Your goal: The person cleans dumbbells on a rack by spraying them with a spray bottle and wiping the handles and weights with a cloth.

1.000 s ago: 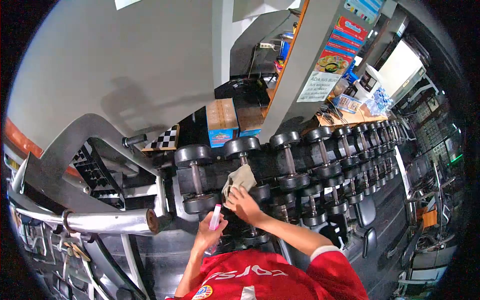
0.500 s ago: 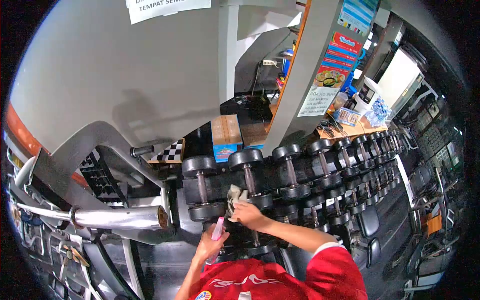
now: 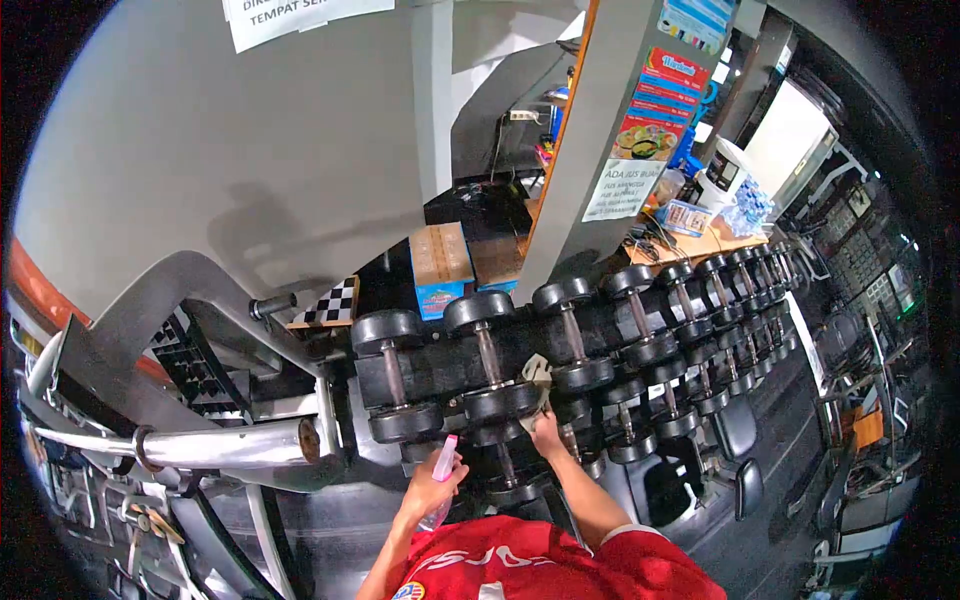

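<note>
Head view: right hand [image 3: 546,436] clutching crumpled cloth [image 3: 536,378] by round dumbbell [image 3: 497,403], left hand [image 3: 424,493] clutching spray bottle [image 3: 441,473].

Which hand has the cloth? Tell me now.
The right hand, holding the cloth at the dumbbell rack; the left hand grips a pink-topped spray bottle instead.

Dumbbells [image 3: 490,355] had matt black rubbery heads and dull bare-metal handles. Cloth [image 3: 537,375] looked soft and crumpled, spray bottle [image 3: 443,470] was clear plastic with a pink top, and the big tube [image 3: 230,445] was shiny polished metal.
</note>
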Demonstrator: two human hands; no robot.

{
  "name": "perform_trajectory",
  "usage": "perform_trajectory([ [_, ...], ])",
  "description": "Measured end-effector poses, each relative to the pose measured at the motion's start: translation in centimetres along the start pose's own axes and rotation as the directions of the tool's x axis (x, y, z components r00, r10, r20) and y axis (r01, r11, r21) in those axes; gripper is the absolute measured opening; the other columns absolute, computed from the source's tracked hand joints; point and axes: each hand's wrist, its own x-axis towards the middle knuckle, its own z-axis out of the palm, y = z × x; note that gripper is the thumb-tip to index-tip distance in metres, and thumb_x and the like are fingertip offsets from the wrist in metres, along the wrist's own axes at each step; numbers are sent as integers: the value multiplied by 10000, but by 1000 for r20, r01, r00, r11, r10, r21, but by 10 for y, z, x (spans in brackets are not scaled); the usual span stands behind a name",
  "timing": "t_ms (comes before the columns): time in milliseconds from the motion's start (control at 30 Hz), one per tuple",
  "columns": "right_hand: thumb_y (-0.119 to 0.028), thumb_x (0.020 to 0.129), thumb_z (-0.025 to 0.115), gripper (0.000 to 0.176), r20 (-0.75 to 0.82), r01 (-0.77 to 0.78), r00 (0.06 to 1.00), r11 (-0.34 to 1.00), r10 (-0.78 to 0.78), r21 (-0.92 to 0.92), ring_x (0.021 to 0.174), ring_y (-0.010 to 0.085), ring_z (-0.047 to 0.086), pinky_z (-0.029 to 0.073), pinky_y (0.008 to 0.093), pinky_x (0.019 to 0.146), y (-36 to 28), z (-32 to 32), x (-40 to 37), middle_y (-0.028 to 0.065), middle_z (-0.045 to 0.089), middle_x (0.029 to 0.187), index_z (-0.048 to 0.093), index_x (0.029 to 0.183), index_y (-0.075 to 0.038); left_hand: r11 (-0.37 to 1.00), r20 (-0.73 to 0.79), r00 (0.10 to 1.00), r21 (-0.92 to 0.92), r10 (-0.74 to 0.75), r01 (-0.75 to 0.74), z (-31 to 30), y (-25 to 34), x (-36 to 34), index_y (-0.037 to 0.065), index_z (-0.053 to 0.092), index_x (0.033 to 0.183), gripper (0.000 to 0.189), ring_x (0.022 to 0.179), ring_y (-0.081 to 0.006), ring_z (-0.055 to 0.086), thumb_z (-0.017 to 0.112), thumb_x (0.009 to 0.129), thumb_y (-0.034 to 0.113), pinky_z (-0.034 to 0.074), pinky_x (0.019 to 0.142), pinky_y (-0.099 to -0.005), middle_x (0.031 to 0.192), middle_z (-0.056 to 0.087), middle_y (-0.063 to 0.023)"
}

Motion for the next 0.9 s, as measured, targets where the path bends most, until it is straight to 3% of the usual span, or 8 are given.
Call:
perform_trajectory([
  [67, -89, 919, 421, 413, -147, 116, 983, 992, -107, 54, 1159, 179, 456, 356, 279, 971, -11, 18, -11, 83, 477, 1280, 401, 1326, -30, 1000, -16, 1000, -23, -9, 8, -1, -6, -2, 24, 545, 1000, 263, 514, -118, 567, 656, 823, 182, 475, 488, -271, 724, 578, -33],
  [200, -122, 924, 446, 300, -75, 249, 931, 770, -358, -587, 1089, 264, 545, 409, 332, 911, -81, 57, -44, 173, 578, 1141, 511, 1187, 7, 988, -85, 995, -148, -58, 45, -4, -14, -9, 17, 535, 1013, 272, 516, -121, 566, 655, 822, 168, 474, 482, -273, 748, 580, -40],
  [233, -92, 896, 471, 203, 29, 236, 936, 561, -352, -794, 1067, 349, 551, 426, 384, 883, -86, 61, -42, 197, 615, 1017, 565, 1045, 9, 985, -90, 994, -166, -69, 53, -4, -17, -8, 15, 526, 1015, 273, 517, -120, 562, 656, 818, 152, 469, 476, -272, 756, 579, -42],
  [267, -92, 832, 500, 230, 350, 590, 685, 204, -638, -781, 1093, 337, 530, 417, 409, 914, -94, 72, -39, 158, 613, 1077, 591, 1032, -23, 984, -81, 994, -167, -70, 55, -5, -18, -9, 15, 526, 1015, 273, 517, -120, 562, 656, 818, 152, 469, 476, -272, 756, 579, -42],
  [400, -124, 789, 522, 284, 853, 798, 469, -305, -228, -520, 1175, 223, 492, 255, 475, 1058, -117, 128, -47, 25, 608, 1108, 622, 1054, -136, 987, -115, 993, -160, -35, 16, -5, -5, -11, 11, 515, 1014, 270, 516, -119, 558, 652, 817, 134, 461, 471, -267, 756, 579, -45],
  [533, -200, 825, 482, 333, 559, 700, 675, -658, 482, -278, 1181, 278, 486, 181, 488, 1098, -65, 182, -38, 38, 618, 1121, 623, 1122, -144, 987, -152, 988, -159, -10, -15, -3, 10, -18, 3, 518, 1010, 273, 513, -120, 559, 652, 811, 134, 459, 473, -268, 753, 582, -50],
  [700, -241, 833, 496, 262, 610, 636, 694, -721, 382, -273, 1096, 229, 538, 206, 421, 1090, 20, 162, -13, 42, 669, 1009, 710, 935, -131, 992, -221, 975, -106, 36, -61, -3, 11, -33, -5, 537, 973, 240, 509, -113, 558, 652, 806, 125, 453, 469, -263, 730, 582, -46],
  [900, -175, 782, 540, 246, 859, 793, 507, -431, 73, -431, 1103, 221, 542, 253, 429, 1087, -101, 133, -46, 67, 635, 1065, 674, 986, -144, 985, -203, 979, -173, -8, -28, 0, -12, -39, -1, 546, 967, 224, 501, -104, 548, 653, 803, 106, 457, 465, -261, 714, 573, -36],
])
